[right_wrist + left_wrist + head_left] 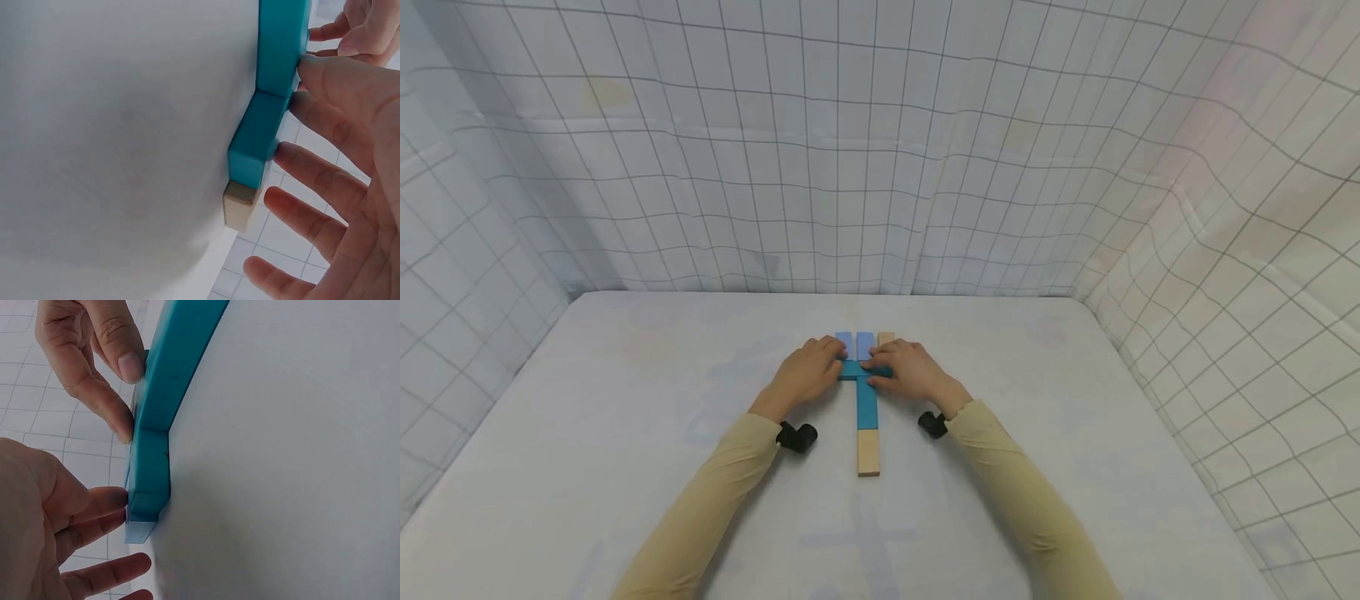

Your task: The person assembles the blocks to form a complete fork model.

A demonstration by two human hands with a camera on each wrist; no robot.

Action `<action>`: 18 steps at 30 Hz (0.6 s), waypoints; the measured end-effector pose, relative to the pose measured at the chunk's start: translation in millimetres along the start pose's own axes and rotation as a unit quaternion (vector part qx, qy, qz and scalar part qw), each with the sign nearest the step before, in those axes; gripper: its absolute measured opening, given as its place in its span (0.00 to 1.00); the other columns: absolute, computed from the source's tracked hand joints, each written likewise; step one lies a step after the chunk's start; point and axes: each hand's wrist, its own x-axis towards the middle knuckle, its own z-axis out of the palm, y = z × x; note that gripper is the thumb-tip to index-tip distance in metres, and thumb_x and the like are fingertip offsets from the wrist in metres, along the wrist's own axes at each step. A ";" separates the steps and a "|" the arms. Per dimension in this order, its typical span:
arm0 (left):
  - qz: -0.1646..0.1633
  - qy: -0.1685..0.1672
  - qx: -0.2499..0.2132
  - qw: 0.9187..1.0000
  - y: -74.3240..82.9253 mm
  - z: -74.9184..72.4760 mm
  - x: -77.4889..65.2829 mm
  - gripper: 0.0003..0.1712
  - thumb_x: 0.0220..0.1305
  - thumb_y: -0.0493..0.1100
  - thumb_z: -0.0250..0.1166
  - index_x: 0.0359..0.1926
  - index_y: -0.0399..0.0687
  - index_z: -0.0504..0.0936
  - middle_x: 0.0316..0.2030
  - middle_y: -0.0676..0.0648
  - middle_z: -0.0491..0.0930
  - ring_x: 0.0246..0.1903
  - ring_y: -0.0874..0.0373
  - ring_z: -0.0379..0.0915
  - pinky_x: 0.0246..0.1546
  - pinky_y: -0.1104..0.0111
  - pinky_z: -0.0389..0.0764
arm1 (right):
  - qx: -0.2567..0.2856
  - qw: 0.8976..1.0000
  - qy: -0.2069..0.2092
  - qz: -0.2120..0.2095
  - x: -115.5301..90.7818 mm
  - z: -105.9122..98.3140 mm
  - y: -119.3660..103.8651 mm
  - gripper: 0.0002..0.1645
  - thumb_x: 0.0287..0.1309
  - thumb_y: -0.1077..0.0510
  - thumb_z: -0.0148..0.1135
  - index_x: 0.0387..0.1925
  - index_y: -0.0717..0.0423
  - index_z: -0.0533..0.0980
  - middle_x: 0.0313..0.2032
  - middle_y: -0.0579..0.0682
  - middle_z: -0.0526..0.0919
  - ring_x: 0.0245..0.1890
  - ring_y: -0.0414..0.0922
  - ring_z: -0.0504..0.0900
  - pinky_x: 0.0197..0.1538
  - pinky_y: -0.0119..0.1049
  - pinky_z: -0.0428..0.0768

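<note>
Flat blocks lie on the white table in the head view. A teal crossbar block meets a teal upright block, with a wooden block at the near end. Beyond the crossbar stand two light-blue blocks and another wooden block. My left hand touches the crossbar's left end with its fingertips. Extended fingers of my right hand rest on the crossbar's middle and right part, partly hiding it. In the right wrist view, the thumb and fingertips touch the teal top edge.
Dark wrist cameras hang at both cuffs. White table surface surrounds the blocks. Grid-patterned white curtains stand behind the table and along its sides.
</note>
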 end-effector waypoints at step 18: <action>0.001 -0.025 -0.053 0.998 -4.7 -6.0 10.7 0.18 0.68 0.38 0.45 0.53 0.38 0.76 0.55 0.40 0.72 0.54 0.42 0.67 0.54 0.51 0.69 | 0.082 0.996 0.022 -0.001 7.9 -4.2 14.4 0.22 0.64 0.49 0.60 0.55 0.55 0.77 0.56 0.54 0.75 0.57 0.51 0.70 0.58 0.46 0.70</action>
